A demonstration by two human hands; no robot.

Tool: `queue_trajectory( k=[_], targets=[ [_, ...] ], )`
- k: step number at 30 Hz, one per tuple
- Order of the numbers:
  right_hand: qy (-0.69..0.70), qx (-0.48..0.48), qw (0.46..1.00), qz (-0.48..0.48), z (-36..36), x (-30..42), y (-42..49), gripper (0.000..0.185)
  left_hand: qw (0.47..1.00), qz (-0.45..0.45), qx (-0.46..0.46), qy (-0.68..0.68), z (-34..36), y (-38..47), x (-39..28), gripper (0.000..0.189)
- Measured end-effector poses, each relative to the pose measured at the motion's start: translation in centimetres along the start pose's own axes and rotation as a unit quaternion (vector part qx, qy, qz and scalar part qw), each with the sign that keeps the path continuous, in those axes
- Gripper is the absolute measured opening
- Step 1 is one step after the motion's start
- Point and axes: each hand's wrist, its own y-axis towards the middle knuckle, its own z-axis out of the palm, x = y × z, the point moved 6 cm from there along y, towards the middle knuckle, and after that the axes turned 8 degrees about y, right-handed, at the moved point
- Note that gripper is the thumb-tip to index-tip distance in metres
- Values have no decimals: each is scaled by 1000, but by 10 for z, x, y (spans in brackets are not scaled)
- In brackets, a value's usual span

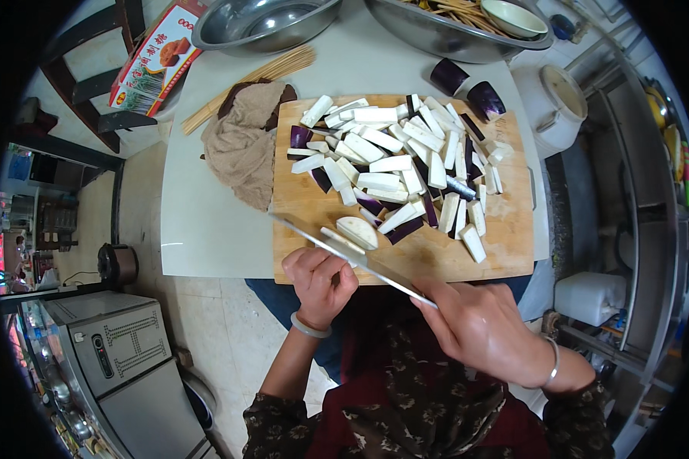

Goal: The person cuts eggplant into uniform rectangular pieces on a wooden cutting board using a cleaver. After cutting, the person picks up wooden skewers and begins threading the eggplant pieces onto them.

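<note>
My right hand [482, 321] grips a kitchen knife [353, 258], its handle hidden in the fist. Edge-on to me, the blade slants up and left over the near side of the wooden cutting board [304, 261]. My left hand [320, 281] is curled close against the blade at the board's near edge; whether its fingers hold a piece is hidden. Just beyond the blade lie a thin eggplant slice [343, 240] and a thicker rounded eggplant piece [358, 232]. Many cut eggplant sticks [379, 163], white-fleshed with dark purple skin, are heaped over the board's middle and far part.
Two eggplant chunks [486, 101] stand by the board's far right corner. A brown towel [244, 143] touches its left side, near thin wooden skewers [264, 74]. Behind are a steel basin [264, 26] and another basin [453, 40] holding sticks and a bowl [514, 17]. A lidded white bucket [551, 109] stands right.
</note>
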Motion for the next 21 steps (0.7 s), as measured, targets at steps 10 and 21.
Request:
queue_trajectory(
  k=[10, 21],
  targets=[
    [-37, 86, 994, 56, 2, 10, -11, 20, 999, -7, 38, 27, 3, -11, 6, 35],
    [-11, 46, 999, 13, 50, -24, 33, 28, 998, 5, 45, -43, -4, 5, 3, 32]
  ],
)
